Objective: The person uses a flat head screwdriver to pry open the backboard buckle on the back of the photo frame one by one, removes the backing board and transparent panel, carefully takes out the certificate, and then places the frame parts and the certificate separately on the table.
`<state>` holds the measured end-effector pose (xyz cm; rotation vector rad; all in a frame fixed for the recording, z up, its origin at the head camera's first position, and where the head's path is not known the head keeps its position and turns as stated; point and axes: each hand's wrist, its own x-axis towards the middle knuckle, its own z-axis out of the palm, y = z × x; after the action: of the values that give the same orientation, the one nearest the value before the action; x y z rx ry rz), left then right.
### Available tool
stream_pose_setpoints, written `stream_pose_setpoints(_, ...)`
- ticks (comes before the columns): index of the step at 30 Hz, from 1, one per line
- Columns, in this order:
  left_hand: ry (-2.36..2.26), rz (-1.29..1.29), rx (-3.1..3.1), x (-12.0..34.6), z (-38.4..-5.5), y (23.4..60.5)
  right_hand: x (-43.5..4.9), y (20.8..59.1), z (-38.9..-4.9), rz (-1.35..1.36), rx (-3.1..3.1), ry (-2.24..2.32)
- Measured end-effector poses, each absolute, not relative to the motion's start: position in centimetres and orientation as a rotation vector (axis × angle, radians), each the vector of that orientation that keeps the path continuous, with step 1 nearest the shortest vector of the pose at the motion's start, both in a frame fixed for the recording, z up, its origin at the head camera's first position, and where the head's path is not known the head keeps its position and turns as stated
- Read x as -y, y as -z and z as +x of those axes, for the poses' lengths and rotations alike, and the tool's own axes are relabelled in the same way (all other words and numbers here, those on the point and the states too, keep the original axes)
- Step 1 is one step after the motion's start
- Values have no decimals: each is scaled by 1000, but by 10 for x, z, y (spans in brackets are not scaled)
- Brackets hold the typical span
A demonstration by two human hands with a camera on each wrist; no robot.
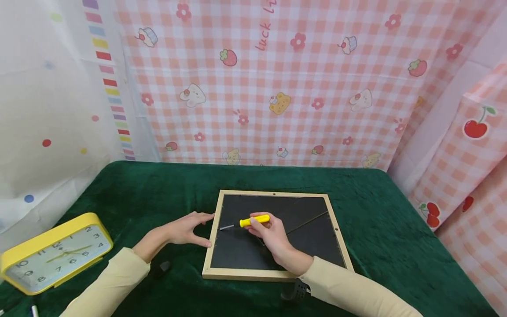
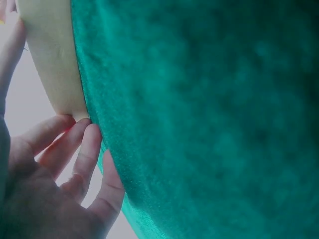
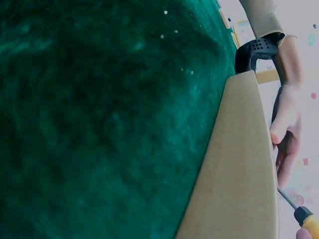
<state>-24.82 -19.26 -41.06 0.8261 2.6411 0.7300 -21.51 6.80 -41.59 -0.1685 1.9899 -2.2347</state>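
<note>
A picture frame with a pale wooden border [image 1: 253,275] and a black back panel [image 1: 249,253] lies on the green cloth. My right hand [image 1: 275,237] grips a yellow-handled screwdriver [image 1: 259,220] above the panel. Its metal shaft points left, and the tip is at the inner edge of the frame's left side. Spread fingers of my left hand [image 1: 184,229] touch that left side from outside. In the left wrist view, the left fingertips [image 2: 92,137] rest against the wooden border [image 2: 55,59]. The right wrist view shows the screwdriver [image 3: 311,224] only partly, at the lower right corner.
A yellow clock [image 1: 59,253] stands on the cloth at the left. A thin brown cord [image 1: 306,222] crosses the panel towards the frame's right side. Dark wrist straps [image 1: 299,290] show near the sleeves. A pink checked curtain [image 1: 253,132] hangs behind the table.
</note>
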Motion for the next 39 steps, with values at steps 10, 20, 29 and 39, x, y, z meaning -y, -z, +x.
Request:
stream_pose_setpoints(10, -700, 787, -2661, 191, -246, 409, -65, 416, -211, -208, -2087, 2193)
stream_pose_setpoints(20, -621, 731, -2687, 178, -202, 391, -70, 411, -217, -263, -2108, 2109)
stream_pose_setpoints(29, -650, 691, -2667, 164, -171, 385, -70, 407, -220, -290, -2149, 2082)
stream_pose_setpoints(39, -735, 771, -2633, 166, -172, 392, -65, 391, -220, -478, -2299, 1955)
